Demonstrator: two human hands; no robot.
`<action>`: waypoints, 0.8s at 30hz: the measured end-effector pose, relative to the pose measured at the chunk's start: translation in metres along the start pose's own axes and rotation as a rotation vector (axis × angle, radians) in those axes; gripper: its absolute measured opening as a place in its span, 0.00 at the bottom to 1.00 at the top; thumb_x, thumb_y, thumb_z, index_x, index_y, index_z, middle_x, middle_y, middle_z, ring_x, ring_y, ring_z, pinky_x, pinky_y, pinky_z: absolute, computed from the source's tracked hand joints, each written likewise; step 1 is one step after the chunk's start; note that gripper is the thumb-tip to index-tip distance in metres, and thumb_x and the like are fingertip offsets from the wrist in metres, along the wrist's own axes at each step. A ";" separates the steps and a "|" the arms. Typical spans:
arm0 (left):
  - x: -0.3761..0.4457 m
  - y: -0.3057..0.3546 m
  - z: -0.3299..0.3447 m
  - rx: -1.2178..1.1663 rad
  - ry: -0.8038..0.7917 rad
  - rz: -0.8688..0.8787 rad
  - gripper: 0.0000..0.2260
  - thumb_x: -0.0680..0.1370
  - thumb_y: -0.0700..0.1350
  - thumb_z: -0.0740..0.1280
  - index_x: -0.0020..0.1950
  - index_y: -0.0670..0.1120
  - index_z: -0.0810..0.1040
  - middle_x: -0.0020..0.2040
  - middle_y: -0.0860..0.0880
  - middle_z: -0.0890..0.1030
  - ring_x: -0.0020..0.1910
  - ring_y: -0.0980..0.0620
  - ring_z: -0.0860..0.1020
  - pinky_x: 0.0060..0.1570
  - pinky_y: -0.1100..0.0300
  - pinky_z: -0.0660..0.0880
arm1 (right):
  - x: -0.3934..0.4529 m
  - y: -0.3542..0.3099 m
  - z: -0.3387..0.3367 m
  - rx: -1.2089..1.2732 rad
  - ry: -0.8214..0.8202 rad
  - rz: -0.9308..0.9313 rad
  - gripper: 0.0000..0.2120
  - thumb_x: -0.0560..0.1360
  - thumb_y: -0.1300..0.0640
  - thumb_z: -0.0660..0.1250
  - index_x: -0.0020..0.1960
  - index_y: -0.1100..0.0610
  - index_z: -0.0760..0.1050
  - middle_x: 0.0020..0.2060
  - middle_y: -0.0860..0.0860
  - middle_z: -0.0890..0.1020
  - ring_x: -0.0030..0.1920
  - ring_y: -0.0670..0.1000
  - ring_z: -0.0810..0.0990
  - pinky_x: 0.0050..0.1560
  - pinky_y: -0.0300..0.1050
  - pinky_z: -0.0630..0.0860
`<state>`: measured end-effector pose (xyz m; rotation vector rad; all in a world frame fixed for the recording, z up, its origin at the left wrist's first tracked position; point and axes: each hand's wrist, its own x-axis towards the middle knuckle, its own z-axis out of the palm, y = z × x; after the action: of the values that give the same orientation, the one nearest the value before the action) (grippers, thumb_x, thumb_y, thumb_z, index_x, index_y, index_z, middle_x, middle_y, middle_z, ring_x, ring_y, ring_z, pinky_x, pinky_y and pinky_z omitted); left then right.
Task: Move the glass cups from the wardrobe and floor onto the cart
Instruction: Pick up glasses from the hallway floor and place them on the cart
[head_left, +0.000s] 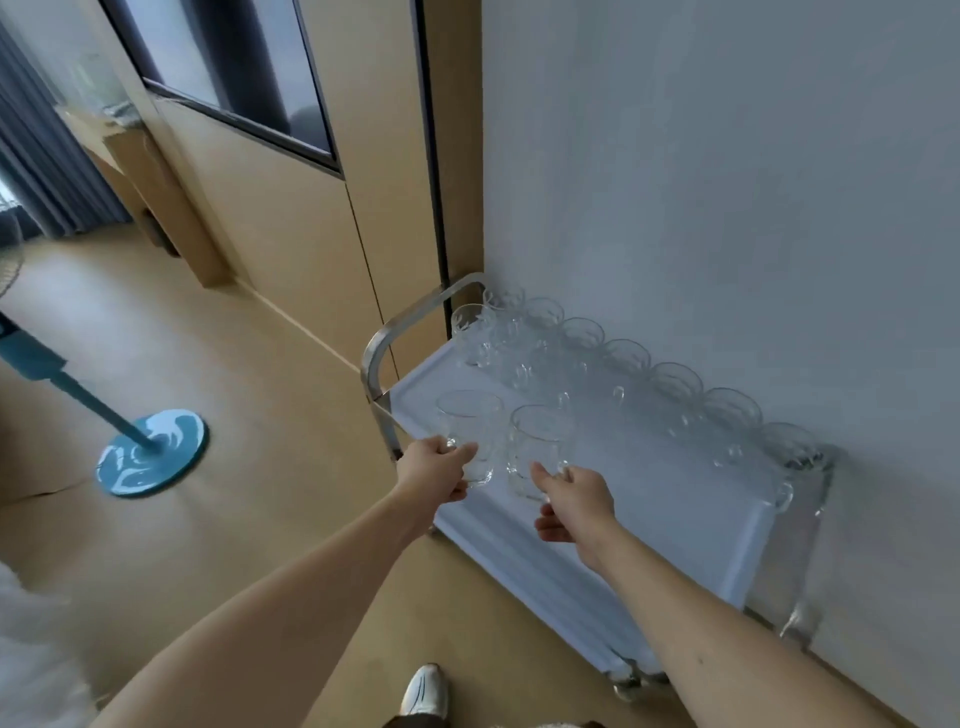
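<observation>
A steel cart (649, 499) with a white top stands against the white wall. Several clear glass cups (628, 358) line its far edge and left end. My left hand (434, 470) grips the handle of one glass cup (470, 421), held just above the cart's near left corner. My right hand (574, 501) pinches the handle of a second glass cup (537, 441) beside it, over the cart top. Both cups are upright.
The cart's metal handle (395, 332) rises at its left end, beside a wooden door (291, 218). A blue fan base (150, 452) stands on the tan floor to the left. My white shoe (426, 691) shows at the bottom.
</observation>
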<state>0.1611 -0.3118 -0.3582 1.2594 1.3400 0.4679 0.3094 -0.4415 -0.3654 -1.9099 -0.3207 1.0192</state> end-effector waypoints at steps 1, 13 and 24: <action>0.008 0.002 0.001 0.013 -0.026 0.007 0.14 0.77 0.47 0.74 0.43 0.45 0.70 0.38 0.44 0.73 0.33 0.46 0.76 0.39 0.54 0.84 | 0.001 0.000 0.001 0.008 0.027 0.015 0.21 0.76 0.46 0.73 0.38 0.57 0.66 0.32 0.57 0.78 0.27 0.56 0.81 0.32 0.49 0.82; 0.080 -0.001 0.016 0.173 -0.315 0.022 0.17 0.77 0.46 0.74 0.39 0.45 0.67 0.33 0.45 0.73 0.32 0.47 0.76 0.43 0.46 0.84 | 0.005 0.023 0.022 0.140 0.298 0.176 0.22 0.77 0.46 0.73 0.37 0.56 0.65 0.32 0.57 0.79 0.27 0.55 0.80 0.31 0.48 0.81; 0.100 -0.011 0.059 0.217 -0.437 -0.038 0.17 0.77 0.45 0.75 0.40 0.45 0.67 0.33 0.44 0.73 0.33 0.47 0.75 0.46 0.44 0.83 | 0.028 0.036 0.006 0.218 0.363 0.265 0.19 0.78 0.46 0.72 0.41 0.57 0.67 0.33 0.58 0.78 0.27 0.55 0.80 0.33 0.51 0.83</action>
<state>0.2351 -0.2532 -0.4271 1.4135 1.0566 0.0114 0.3161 -0.4416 -0.4109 -1.9208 0.2483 0.8134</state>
